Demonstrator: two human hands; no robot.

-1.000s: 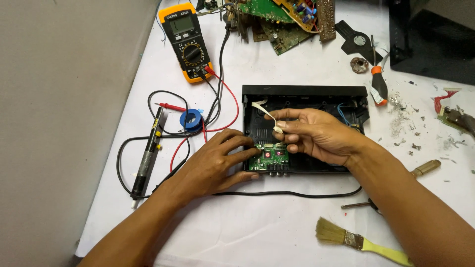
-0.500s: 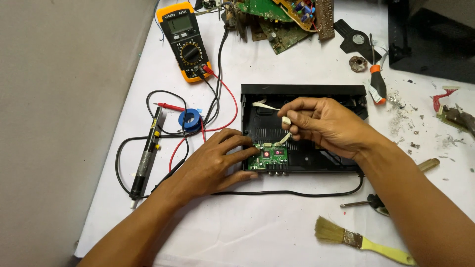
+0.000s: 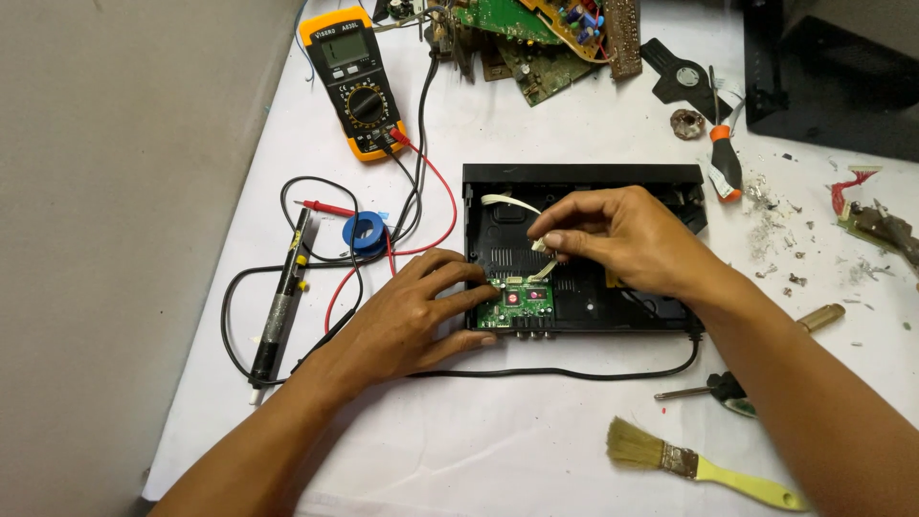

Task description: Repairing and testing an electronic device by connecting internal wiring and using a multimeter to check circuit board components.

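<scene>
I see my right hand pinching the free end of one white ribbon cable between thumb and fingertips, above the open black device case at mid-table. The pinch hides the connector, and my palm covers the case's right interior. My left hand lies flat, fingers spread, pressing one small green circuit board at the case's front edge. Left of the case: one yellow multimeter, one soldering iron, one blue tape roll. In front of the case lies one yellow-handled brush. Behind the case, loose boards are cut off; I cannot count them.
</scene>
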